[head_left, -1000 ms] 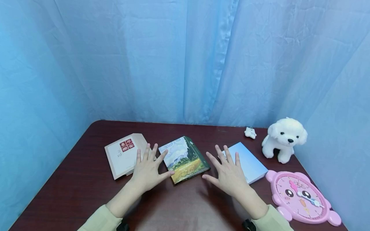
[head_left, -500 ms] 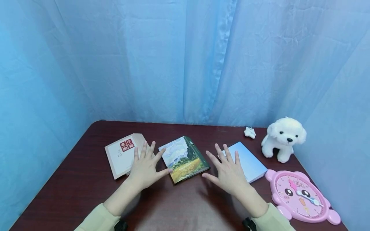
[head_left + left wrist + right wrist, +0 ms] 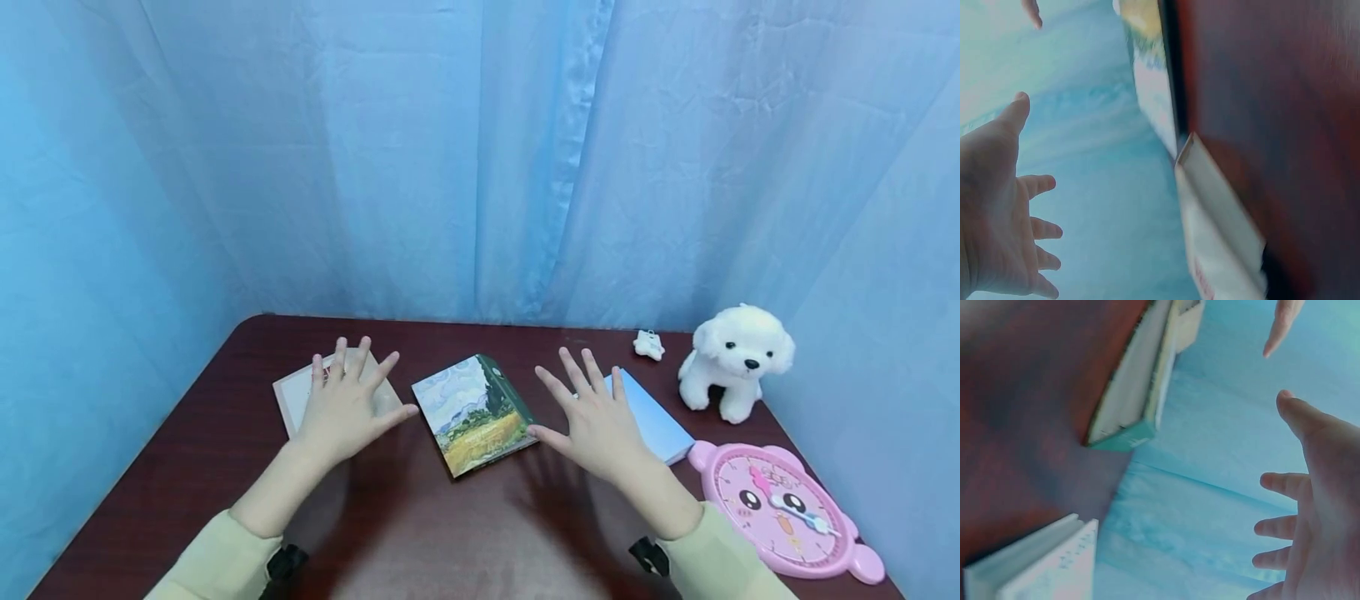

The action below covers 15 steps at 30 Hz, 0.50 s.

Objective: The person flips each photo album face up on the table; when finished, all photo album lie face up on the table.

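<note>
My left hand (image 3: 341,412) hovers with spread fingers above a pale beige book (image 3: 294,396), hiding much of its cover and red print. Nothing is in its grasp; the left wrist view has the palm (image 3: 991,212) up off the table, apart from the book (image 3: 1216,231). Between the hands lies a book with a painted wheat-field cover (image 3: 476,417). My right hand (image 3: 600,425), also spread and holding nothing, hangs over a light blue book (image 3: 660,425) and covers part of it. From the right wrist, the painted book's page edges (image 3: 1125,394) show beside the fingers.
On the right side of the dark wooden table (image 3: 465,542) a white plush dog (image 3: 738,362) sits behind a pink toy clock (image 3: 783,508). A small white star-shaped item (image 3: 648,344) lies near the back edge. Blue curtains (image 3: 412,167) hang behind.
Both hands have risen off the tabletop area, fingers still spread. The left has also shifted left, baring the painted book and covering more of the beige one. The books stay put.
</note>
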{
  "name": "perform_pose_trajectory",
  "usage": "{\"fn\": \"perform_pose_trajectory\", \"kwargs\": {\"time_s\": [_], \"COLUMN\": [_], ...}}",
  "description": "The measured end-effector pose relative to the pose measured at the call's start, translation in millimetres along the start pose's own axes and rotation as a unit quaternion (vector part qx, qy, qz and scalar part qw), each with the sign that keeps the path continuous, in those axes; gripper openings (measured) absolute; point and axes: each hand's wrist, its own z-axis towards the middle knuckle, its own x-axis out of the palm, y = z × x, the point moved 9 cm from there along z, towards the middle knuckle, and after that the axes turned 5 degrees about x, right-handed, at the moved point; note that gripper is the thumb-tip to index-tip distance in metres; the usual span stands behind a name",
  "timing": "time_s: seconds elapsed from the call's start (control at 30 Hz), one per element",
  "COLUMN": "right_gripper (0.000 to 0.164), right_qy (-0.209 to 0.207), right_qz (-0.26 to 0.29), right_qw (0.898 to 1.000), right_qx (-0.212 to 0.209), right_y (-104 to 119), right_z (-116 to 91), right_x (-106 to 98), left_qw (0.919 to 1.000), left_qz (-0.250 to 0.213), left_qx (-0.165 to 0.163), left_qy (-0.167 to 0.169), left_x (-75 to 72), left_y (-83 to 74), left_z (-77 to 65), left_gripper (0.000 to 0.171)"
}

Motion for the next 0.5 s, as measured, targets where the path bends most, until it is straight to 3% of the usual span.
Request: {"fn": "perform_pose_trajectory", "kwargs": {"time_s": [0.27,0.5], "right_gripper": [0.081,0.081], "right_qy": [-0.008,0.012], "right_qz": [0.009,0.02], "right_qw": [1.0,1.0], "right_qx": [-0.015,-0.02], "right_y": [6,23], "right_z": [24,46], "right_x": [-22,-34], "left_qw": [0.9996,0.9993], "left_qz": [0.021,0.023], "left_qx": [-0.018,-0.031], "left_qy": [-0.003,0.002], "left_x": [-26.9,-38.4], "left_y": [36.5,65.3], "left_z": [6.5,10.0], "left_gripper": [0.087,0.091]}}
